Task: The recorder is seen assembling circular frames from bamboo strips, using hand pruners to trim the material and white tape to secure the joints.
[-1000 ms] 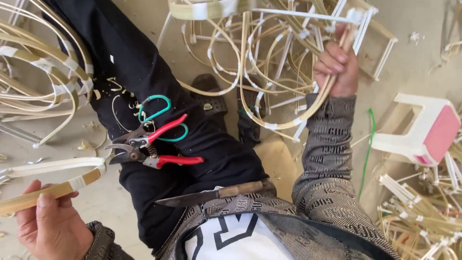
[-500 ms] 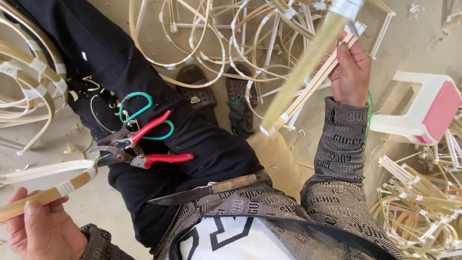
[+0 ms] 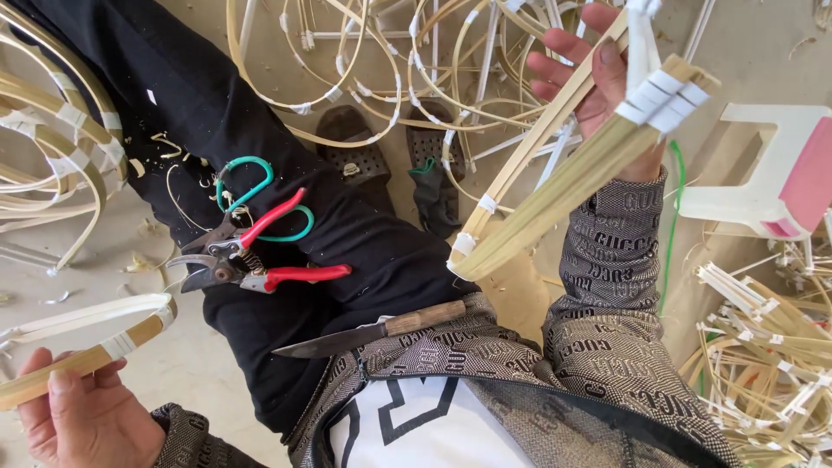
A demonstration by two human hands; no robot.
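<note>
Since the earlier frame my right hand point(image 3: 598, 74) has swung its taped bundle of bamboo strips point(image 3: 555, 186) up and toward me, so the near end now hangs just above my lap. I see the thumb and fingers closed around the far part of the bundle, with two fingertips lifted loose; how firm the hold is I cannot quite tell, because the strips cover the palm. My left hand point(image 3: 74, 416) sits at the near left, fingers curled around a bent bamboo hoop piece point(image 3: 95, 334) bound with white tape. On my dark trouser leg lie the red-handled pruning shears point(image 3: 251, 260), the green-handled scissors point(image 3: 260, 204) just beyond them, and a wooden-handled knife point(image 3: 373, 334) nearer my waist. I judge this as the sorting and pairing step: both pieces are in hand but well apart. Joining them would call for bringing the ends together over my lap, which needs one hand freed before any tool is picked up.
</note>
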